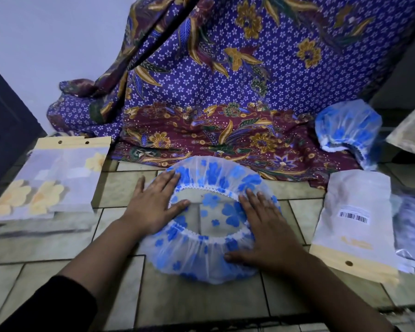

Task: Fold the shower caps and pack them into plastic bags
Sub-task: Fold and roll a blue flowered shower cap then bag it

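A clear shower cap with blue flowers (197,257) lies on the tiled floor with its white elastic opening facing up. My left hand (153,207) lies flat on its left rim, fingers straight. Flat on the right rim presses my right hand (266,231), fingers spread. A second, puffed-up blue-flowered cap (347,130) sits at the back right on the cloth. Flat plastic bags with yellow flowers (50,180) lie stacked at the left. One plastic bag with a barcode label (355,224) lies at the right.
A purple and maroon batik cloth (225,92) hangs and spreads across the back. More crinkled plastic packets (410,226) lie at the far right. A dark door (5,130) stands at the left. Bare floor tiles (189,300) show between my forearms.
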